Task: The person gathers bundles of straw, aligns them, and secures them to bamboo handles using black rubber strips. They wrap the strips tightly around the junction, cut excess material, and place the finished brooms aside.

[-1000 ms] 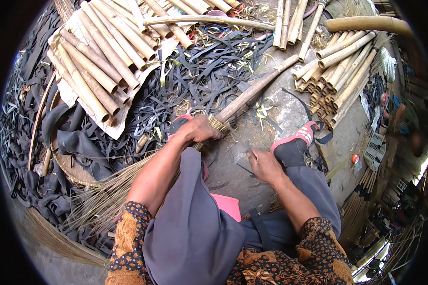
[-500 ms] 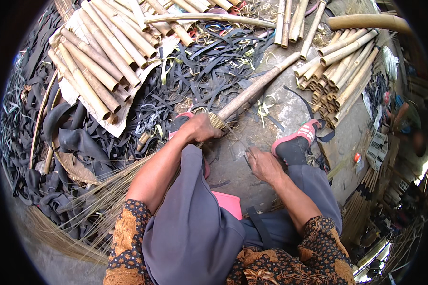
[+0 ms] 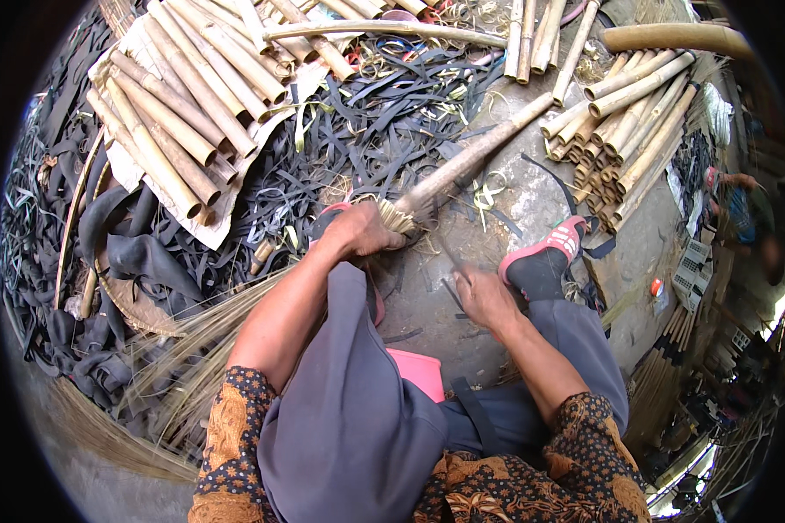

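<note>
My left hand [image 3: 364, 228] is closed around a bundle of thin stiff sticks [image 3: 399, 216]. The short ends fan out slightly against the near end of a wooden pole [image 3: 488, 150] lying on the ground. Behind the hand, the long thin tails [image 3: 202, 349] of the sticks spread back under my left forearm. In my right hand [image 3: 487, 299], to the right of the bundle and apart from it, is a narrow dark knife-like tool [image 3: 447, 250]. It is blurred, and its tip points up toward the pole's near end. My fingers cover its grip.
Cut bamboo tubes [image 3: 170, 109] lie at the far left, with another stack [image 3: 624, 131] at the far right. Black rubber strips [image 3: 358, 122] cover much of the ground. A pink plastic piece [image 3: 417, 373] sits between my legs. Another person [image 3: 746, 205] is at the right edge.
The blade has swung into view above my right hand. My left hand has shifted slightly, and the bundle's short ends look more fanned out.
</note>
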A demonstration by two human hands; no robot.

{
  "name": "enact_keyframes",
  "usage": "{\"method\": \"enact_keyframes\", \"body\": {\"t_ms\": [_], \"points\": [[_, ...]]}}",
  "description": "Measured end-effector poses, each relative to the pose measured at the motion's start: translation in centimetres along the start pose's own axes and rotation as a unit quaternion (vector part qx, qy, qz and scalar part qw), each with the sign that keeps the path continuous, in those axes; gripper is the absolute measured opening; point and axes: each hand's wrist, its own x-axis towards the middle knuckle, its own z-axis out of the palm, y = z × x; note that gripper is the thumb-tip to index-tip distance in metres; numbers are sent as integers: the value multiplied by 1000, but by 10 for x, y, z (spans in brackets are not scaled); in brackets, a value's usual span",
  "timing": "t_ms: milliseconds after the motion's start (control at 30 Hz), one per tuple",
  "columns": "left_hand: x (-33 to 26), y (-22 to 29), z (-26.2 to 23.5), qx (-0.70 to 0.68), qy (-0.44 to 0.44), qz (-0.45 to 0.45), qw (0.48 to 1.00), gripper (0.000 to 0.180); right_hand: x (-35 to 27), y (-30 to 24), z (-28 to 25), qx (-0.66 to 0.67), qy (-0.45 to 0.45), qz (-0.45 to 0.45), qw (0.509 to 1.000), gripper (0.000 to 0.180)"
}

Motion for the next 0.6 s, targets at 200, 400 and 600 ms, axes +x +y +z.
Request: {"method": "enact_keyframes", "body": {"t_ms": [200,400,600], "points": [[16,-14,0,-133,-22,112,985,61,1,3,1,-7,-22,-22,999,27],[-16,9,9,88,137,-17,987,74,7,-3,5,-2,-36,-16,999,28],[5,1,-4,-4,-15,40,999,55,6,-4,1,13,-10,-29,999,27]]}}
